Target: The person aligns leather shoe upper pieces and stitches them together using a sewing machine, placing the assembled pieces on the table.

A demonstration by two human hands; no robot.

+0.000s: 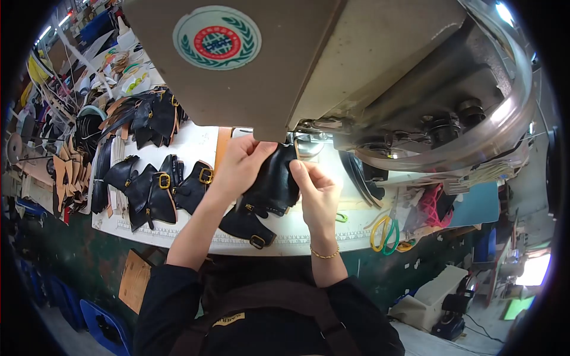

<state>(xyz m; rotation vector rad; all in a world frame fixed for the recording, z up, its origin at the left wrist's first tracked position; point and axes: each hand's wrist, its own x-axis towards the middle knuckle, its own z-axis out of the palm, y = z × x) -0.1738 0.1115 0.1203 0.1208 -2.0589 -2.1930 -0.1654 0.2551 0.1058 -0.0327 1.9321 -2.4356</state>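
Note:
A black leather shoe upper [270,184] lies under the head of a sewing machine [237,77], its upper edge close to the needle area. My left hand [242,163] grips it at the upper left, thumb on top. On the opposite side, my right hand [317,188] pinches the right edge between thumb and fingers. Below it hangs a strap part with a gold buckle [257,241], resting near the table's front edge; I cannot tell whether it is joined to the held piece. The needle itself is hidden by the machine head and my fingers.
Left on the white table [196,228] are several buckled black leather uppers [155,199], with another pile [155,115] behind. Tan leather pieces [70,172] are stacked farther left. To the right lie green and yellow bands [387,234] and pink cord [435,206]. A clear guard [510,118] covers the machine's right side.

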